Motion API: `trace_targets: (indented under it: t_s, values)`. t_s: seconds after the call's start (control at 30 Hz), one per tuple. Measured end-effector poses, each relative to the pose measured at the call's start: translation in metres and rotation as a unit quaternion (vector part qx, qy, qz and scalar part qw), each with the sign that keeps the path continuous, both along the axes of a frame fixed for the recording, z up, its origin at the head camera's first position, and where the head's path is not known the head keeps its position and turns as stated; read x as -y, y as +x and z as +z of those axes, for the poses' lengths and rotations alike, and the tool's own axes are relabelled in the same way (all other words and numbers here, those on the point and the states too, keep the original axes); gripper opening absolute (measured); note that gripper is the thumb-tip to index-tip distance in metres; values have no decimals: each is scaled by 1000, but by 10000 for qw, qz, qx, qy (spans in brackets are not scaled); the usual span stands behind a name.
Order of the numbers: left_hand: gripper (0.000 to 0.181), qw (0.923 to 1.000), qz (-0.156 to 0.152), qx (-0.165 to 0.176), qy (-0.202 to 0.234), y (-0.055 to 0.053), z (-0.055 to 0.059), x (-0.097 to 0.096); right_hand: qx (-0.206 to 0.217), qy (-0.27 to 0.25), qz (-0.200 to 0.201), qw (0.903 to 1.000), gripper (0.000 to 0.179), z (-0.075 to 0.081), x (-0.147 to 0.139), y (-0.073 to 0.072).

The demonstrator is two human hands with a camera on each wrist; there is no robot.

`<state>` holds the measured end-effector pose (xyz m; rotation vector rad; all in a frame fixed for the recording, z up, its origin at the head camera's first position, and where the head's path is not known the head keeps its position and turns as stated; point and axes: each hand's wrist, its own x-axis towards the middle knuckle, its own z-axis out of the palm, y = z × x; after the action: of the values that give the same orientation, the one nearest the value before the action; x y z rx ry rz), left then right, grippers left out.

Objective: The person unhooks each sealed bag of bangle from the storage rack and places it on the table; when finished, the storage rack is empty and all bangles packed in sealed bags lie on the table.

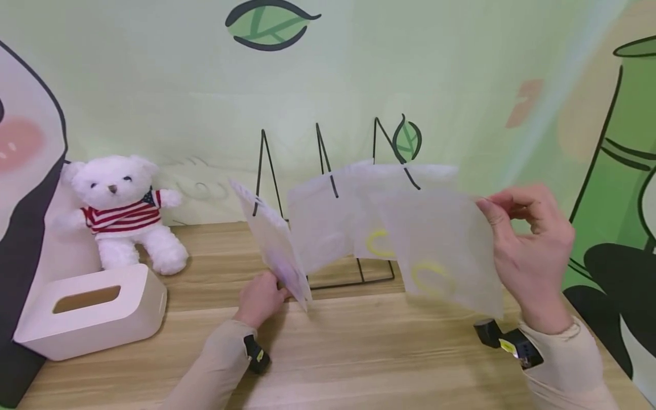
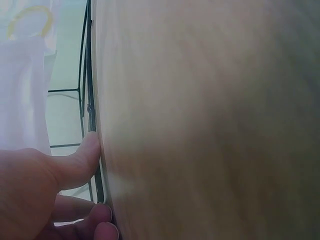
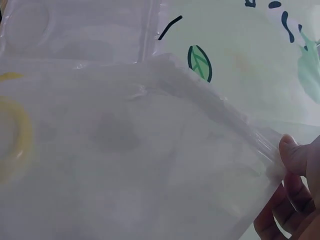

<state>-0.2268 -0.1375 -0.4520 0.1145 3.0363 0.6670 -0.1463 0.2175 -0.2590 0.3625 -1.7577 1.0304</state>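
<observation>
My right hand (image 1: 538,256) pinches the side corner of a frosted translucent plastic bag (image 1: 461,245) between thumb and fingers, drawing it out to the right. A yellow ring shape (image 1: 433,278) shows on this bag. Down at the tabletop, my left hand (image 1: 261,299) holds the base wire of a black wire rack (image 2: 91,107), thumb on one side and fingertips on the other. Similar bags hang from the rack's hooks: one at the left (image 1: 271,245) seen nearly edge-on with a purplish patch, another in the middle (image 1: 325,222). Behind the pulled bag, another yellow curve (image 1: 378,244) shows.
On the left, a white teddy bear (image 1: 123,219) in a striped shirt sits behind a white tissue box (image 1: 102,330). The wood-grain table (image 1: 359,353) meets a green printed backdrop (image 1: 179,114) at the back. Each wrist carries a small black camera.
</observation>
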Motion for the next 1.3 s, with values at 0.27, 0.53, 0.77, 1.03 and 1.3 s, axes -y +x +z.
trace_targets:
  t_s: [0.27, 0.53, 0.77, 1.03, 1.3]
  values:
    - [25, 9999, -80, -68, 51, -1, -3, -5, 21, 217, -68, 9997, 15, -4, -22, 32]
    - [20, 9998, -57, -42, 185, -2, -5, -5, 172, 440, 72, 9989, 21, -9, -36, 69]
    - [20, 9996, -100, -155, 229, 3, 0, -3, 1070, 848, -483, 9895, 10, -22, -52, 94]
    - [21, 9998, -136, -61, 126, 2, 1, -2, 1487, 582, -567, 9855, 18, -34, -66, 99]
    - [24, 9996, -193, -99, 158, 1, 1, -2, 1419, 394, -456, 9880, 22, -47, -99, 71]
